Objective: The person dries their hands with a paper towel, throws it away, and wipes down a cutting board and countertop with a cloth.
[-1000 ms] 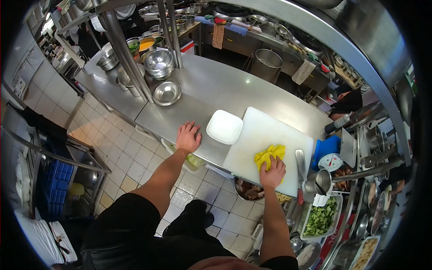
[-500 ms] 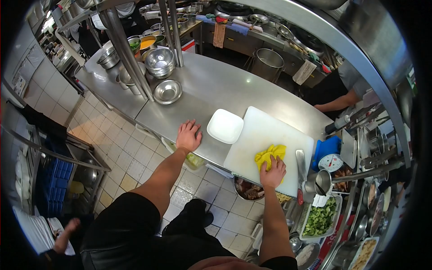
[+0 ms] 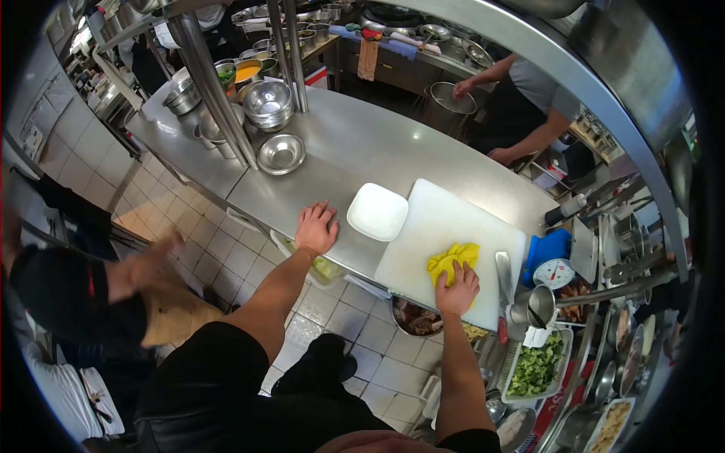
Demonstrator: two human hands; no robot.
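Note:
My left hand [image 3: 316, 227] lies flat on the edge of the steel counter [image 3: 340, 143], fingers spread, holding nothing. To its right is a white square dish [image 3: 377, 212], just beside a white cutting board [image 3: 430, 204]. On the board's near right part, my right hand [image 3: 458, 291] grips a crumpled yellow cloth [image 3: 451, 258], pressed against the surface. A cleaver [image 3: 504, 272] lies along the board's right edge, its red handle [image 3: 504, 330] pointing toward me.
Right of the board stand a kitchen scale [image 3: 553, 273], a steel pot [image 3: 534, 306] and a basket of chopped greens [image 3: 538, 366]. Steel bowls [image 3: 281, 154] sit by the posts at left. One person [image 3: 529, 113] works across the counter; another [image 3: 83, 294] is close on my left.
The person across the counter has come further into view, one hand over the large pot. Another person has appeared at my left, blurred by motion. My hands, the cloth and the dish look unmoved.

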